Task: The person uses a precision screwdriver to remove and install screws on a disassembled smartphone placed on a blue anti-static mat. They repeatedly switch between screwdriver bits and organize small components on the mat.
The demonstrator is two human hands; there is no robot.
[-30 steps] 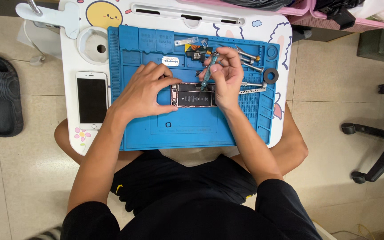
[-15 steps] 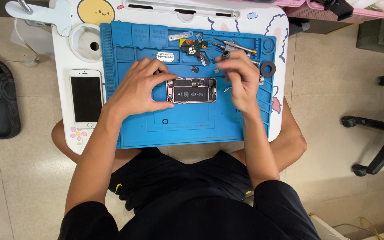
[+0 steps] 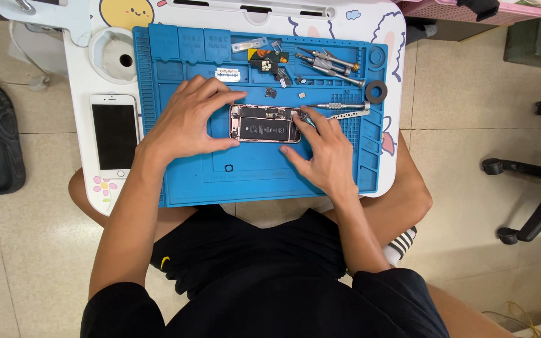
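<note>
Bright, even light, soft shadows, sharp focus throughout

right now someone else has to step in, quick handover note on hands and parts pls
Left hand grips the left end of the opened phone on the blue mat. Right hand steadies its right end, fingertips at the edge.
Done: phone lies open, insides showing; small removed parts sit at the mat's top.
Tweezers and screwdrivers lie at upper right.
Left: phone not reassembled. A separate white phone lies off the mat.
</note>
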